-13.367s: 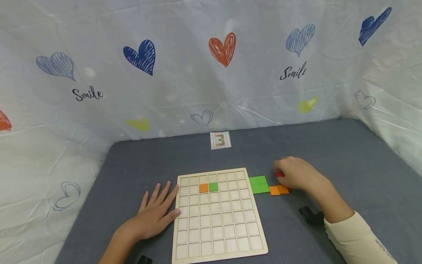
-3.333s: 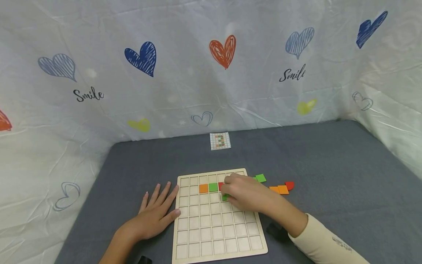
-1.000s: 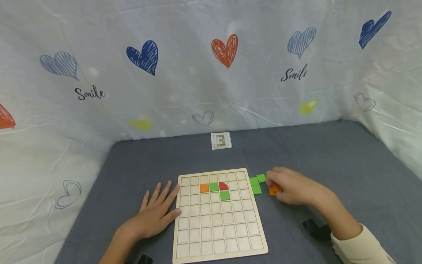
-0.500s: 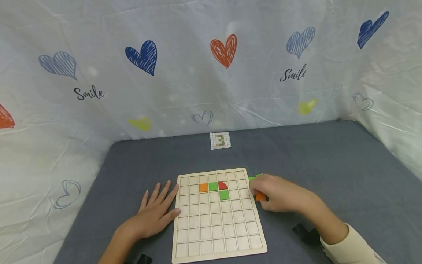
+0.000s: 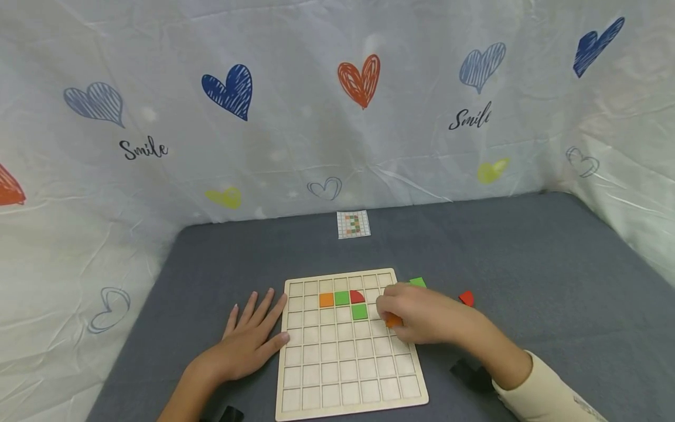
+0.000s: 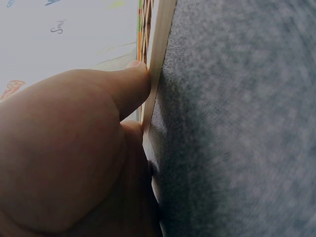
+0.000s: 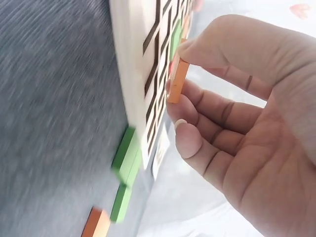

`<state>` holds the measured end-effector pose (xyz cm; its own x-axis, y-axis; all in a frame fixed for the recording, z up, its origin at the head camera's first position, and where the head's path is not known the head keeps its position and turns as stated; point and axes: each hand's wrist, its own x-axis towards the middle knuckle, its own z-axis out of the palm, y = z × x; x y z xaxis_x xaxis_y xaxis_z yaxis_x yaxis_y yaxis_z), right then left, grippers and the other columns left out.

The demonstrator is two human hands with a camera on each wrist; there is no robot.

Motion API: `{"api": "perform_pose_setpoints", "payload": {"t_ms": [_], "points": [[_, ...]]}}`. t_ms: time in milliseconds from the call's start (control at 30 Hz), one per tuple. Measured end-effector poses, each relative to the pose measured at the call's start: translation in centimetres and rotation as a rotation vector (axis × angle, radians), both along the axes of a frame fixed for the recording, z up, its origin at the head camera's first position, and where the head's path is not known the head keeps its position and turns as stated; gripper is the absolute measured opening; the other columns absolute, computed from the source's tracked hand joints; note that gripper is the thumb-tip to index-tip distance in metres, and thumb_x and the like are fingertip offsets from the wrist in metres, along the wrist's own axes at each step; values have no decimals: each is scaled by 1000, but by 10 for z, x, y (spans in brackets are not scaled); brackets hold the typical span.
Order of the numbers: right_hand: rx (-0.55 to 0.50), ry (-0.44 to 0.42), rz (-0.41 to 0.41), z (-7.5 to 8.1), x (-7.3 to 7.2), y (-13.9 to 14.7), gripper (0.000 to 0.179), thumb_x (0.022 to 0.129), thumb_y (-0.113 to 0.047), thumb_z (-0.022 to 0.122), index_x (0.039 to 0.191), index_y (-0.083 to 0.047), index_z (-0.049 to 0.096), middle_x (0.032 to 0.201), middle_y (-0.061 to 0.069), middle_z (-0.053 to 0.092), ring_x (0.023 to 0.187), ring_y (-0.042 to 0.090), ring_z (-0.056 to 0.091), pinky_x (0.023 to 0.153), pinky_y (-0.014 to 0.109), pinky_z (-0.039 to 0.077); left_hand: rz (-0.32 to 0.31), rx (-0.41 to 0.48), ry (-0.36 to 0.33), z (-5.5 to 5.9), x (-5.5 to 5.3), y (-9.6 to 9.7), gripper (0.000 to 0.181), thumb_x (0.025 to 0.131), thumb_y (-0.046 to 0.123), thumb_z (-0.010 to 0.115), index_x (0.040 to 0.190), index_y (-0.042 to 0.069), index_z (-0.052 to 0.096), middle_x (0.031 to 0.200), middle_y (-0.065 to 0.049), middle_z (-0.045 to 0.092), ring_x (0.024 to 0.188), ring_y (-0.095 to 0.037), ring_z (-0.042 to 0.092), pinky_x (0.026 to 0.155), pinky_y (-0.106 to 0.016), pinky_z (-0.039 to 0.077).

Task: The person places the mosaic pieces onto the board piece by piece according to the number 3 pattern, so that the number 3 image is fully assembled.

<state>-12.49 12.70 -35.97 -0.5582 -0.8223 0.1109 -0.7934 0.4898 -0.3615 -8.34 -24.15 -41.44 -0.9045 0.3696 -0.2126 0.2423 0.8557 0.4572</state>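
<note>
My right hand (image 5: 422, 313) pinches an orange square tile (image 5: 393, 320) between thumb and fingers, over the right part of the wooden grid board (image 5: 337, 354). In the right wrist view the tile (image 7: 178, 81) stands tilted, its edge facing the camera. Lying flat, my left hand (image 5: 239, 346) has its fingers spread and touches the board's left edge with thumb and index finger. The board bears an orange tile (image 5: 326, 300), a green tile (image 5: 342, 298) and a red quarter-round tile (image 5: 357, 297) in one row. Another green tile (image 5: 360, 312) lies below the red one.
A small printed grid card (image 5: 354, 225) lies behind the board. Loose green tiles (image 7: 126, 155) and an orange tile (image 7: 96, 224) lie right of the board, partly hidden by my right hand in the head view. A red piece (image 5: 466, 298) lies farther right.
Since the oldest frame, a red quarter-round and a second green tile have come onto the board. Over the last second my right hand moved left from the loose tiles, carrying an orange one.
</note>
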Motion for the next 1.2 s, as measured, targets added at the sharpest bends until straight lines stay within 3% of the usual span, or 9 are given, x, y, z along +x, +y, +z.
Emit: {"api": "perform_pose_setpoints", "payload": {"t_ms": [133, 700, 1000, 1200], "points": [[-2, 43, 41, -1, 1, -13, 27, 73, 8, 66, 75, -17, 58, 72, -11, 42, 67, 6, 40, 60, 19, 36, 0, 0, -4, 0, 0, 0, 77, 102, 63, 40, 163, 25, 14, 167, -6, 4, 151, -35, -8, 112, -65, -9], [-1, 60, 125, -7, 4, -45, 25, 75, 7, 67, 73, -17, 60, 71, -11, 39, 67, 6, 40, 60, 16, 34, 1, -6, -13, 1, 0, 0, 76, 102, 63, 40, 163, 26, 13, 167, -5, 2, 151, -34, -9, 112, -65, -9], [33, 47, 114, -11, 4, -46, 22, 86, 2, 72, 76, -17, 65, 74, -12, 41, 69, 5, 41, 64, 15, 36, 7, -12, -18, 2, 0, 1, 77, 102, 63, 40, 163, 25, 14, 167, -5, 3, 151, -35, -8, 112, -64, -9], [-1, 44, 120, -14, 4, -46, 22, 86, 2, 72, 75, -16, 66, 75, -12, 42, 71, 5, 41, 65, 15, 38, 7, -3, -12, 3, 1, 2, 76, 102, 63, 40, 163, 25, 15, 167, -6, 4, 151, -34, -8, 112, -64, -8]]}}
